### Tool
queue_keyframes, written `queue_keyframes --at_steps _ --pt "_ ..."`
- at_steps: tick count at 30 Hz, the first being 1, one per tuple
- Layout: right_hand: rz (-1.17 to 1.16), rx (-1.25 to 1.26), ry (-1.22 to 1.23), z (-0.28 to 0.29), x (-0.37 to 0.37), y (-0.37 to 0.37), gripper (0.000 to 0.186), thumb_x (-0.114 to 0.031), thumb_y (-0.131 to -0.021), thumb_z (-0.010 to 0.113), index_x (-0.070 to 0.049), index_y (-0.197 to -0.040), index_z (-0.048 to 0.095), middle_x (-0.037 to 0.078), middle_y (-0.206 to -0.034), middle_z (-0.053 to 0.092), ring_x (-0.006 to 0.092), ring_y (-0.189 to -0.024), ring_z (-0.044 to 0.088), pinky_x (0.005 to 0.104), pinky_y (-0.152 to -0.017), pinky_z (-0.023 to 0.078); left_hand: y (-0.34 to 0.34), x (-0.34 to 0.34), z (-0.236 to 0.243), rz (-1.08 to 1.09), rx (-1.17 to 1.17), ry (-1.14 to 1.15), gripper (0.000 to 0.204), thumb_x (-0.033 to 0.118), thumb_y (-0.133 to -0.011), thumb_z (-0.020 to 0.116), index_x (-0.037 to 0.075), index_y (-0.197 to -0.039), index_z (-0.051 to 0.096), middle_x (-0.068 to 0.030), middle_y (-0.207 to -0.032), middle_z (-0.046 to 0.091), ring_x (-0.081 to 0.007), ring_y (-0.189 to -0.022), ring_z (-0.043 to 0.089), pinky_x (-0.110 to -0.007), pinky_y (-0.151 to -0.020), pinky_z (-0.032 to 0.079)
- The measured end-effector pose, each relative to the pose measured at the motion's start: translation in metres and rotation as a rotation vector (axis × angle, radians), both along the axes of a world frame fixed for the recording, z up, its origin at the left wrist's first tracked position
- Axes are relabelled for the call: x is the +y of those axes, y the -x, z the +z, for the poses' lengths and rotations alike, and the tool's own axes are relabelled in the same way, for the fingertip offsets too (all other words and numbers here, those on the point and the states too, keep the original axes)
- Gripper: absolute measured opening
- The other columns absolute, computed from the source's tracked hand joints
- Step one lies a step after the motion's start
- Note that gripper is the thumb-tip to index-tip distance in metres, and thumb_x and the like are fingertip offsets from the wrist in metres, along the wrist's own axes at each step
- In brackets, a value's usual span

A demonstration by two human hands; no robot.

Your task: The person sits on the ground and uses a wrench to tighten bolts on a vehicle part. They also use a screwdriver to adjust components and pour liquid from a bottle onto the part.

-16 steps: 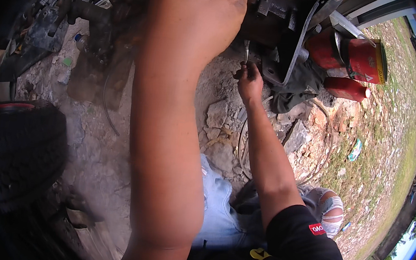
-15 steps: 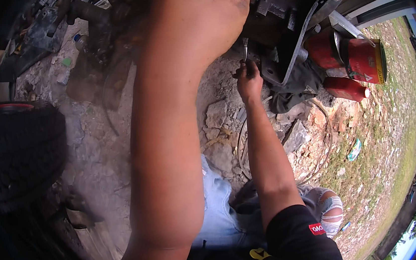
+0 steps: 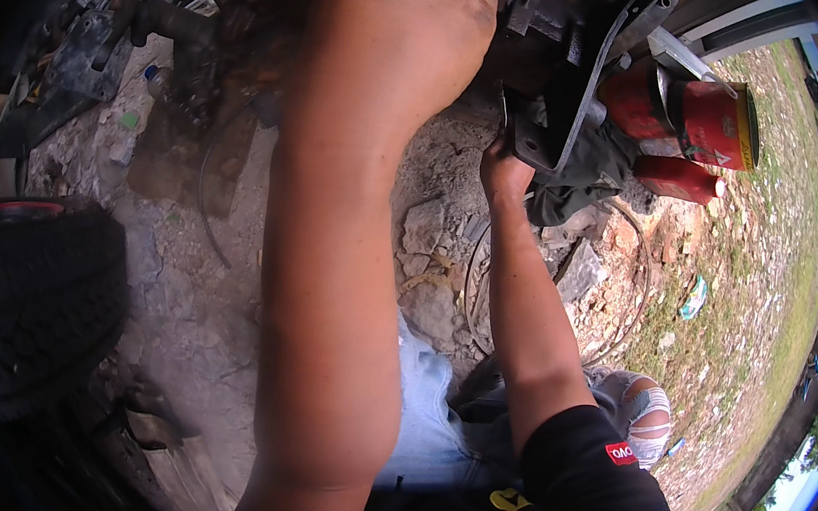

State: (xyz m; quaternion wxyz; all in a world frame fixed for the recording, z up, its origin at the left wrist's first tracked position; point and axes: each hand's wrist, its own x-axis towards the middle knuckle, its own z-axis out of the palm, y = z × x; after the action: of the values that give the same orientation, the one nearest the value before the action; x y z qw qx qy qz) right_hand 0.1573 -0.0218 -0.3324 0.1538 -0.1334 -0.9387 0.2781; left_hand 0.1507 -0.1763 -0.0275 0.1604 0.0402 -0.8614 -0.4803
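**Both hands at the dark metal machine part**

The left hand (image 3: 389, 52) is reaching up and curling over the top of the machine part (image 3: 556, 63), its fingers bent and pressing on the metal; whether it is clasping anything smaller I cannot tell. The right hand (image 3: 504, 171) is sitting lower, closed against the part's underside beside a flat black bracket (image 3: 598, 77); its fingertips are hidden, so its grip is unclear. The part is hanging at the top of the view, above stony ground (image 3: 429, 248). A red can (image 3: 698, 116) is lying just to its right. A tyre (image 3: 25, 302) is resting well to the left.
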Motion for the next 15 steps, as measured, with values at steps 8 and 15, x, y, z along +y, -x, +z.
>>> queue_keyframes --at_steps 8,15 --pt "-0.081 -0.009 0.036 -0.013 -0.008 -0.007 0.029 -0.02 -0.092 0.054 -0.004 -0.113 0.064 0.028 -0.1 0.067 0.0495 -0.097 0.061 0.0524 -0.082 0.049 -0.001 0.004 0.006 0.041 -0.001 0.02 0.038 0.018 -0.089 0.068 -0.008 -0.115 0.061 -0.0184 -0.089 0.071 -0.0267 -0.084 0.069 -0.036 -0.078 0.053" --pt "-0.283 0.107 0.334 -0.025 -0.003 -0.021 0.03 -0.016 -0.093 0.049 0.003 -0.114 0.058 0.029 -0.096 0.066 0.0445 -0.091 0.063 0.0436 -0.081 0.049 0.002 -0.017 0.006 -0.06 -0.023 -0.101 0.038 0.017 -0.089 0.067 -0.009 -0.115 0.06 -0.0192 -0.091 0.071 -0.0285 -0.086 0.069 -0.036 -0.079 0.053"
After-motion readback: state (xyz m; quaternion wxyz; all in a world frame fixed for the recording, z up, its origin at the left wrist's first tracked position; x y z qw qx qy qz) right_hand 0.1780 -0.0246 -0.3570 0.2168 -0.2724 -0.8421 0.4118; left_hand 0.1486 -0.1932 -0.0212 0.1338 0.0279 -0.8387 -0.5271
